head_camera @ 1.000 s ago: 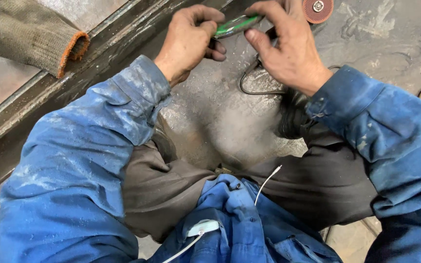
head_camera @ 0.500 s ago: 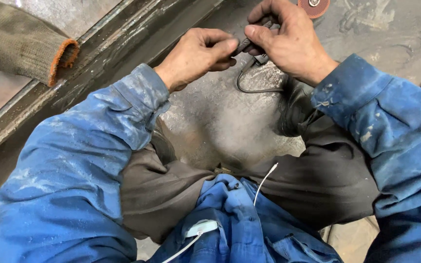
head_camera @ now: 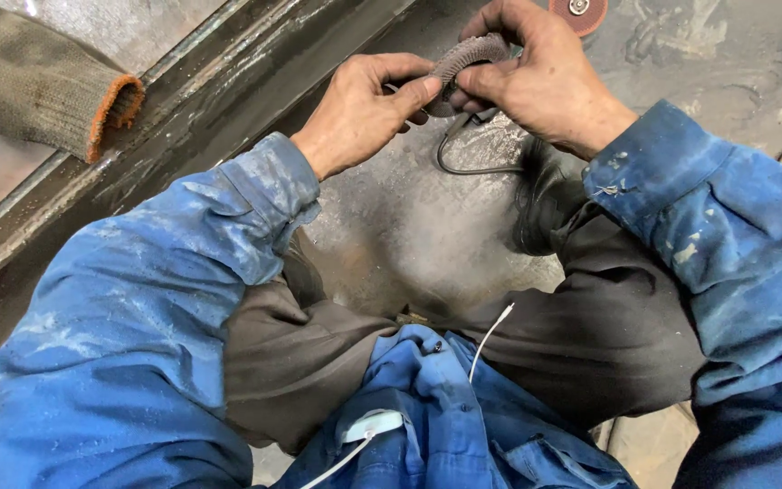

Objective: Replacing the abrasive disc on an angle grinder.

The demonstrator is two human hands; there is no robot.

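Note:
Both my hands meet over a grey, ribbed abrasive flap disc (head_camera: pixel 466 56) near the top of the view. My left hand (head_camera: pixel 361 110) pinches the disc's near edge with thumb and fingers. My right hand (head_camera: pixel 540 83) is closed round its far side and hides whatever the disc sits on. A thin black cable (head_camera: pixel 463 168) loops down from under the hands onto the dark metal floor (head_camera: pixel 409 226). I am crouching in blue sleeves and dark trousers, with my knees below the hands.
A long steel beam (head_camera: pixel 183 109) runs diagonally across the upper left. An olive knit glove with an orange cuff (head_camera: pixel 47 77) lies on it. A red disc (head_camera: pixel 576 11) sits at the top edge, behind my right hand. A white cord (head_camera: pixel 489 337) hangs at my chest.
A green tool part was visible between my hands a second ago and is now hidden. The grey flap disc has come into sight between my fingers, and both hands sit lower and nearer in view.

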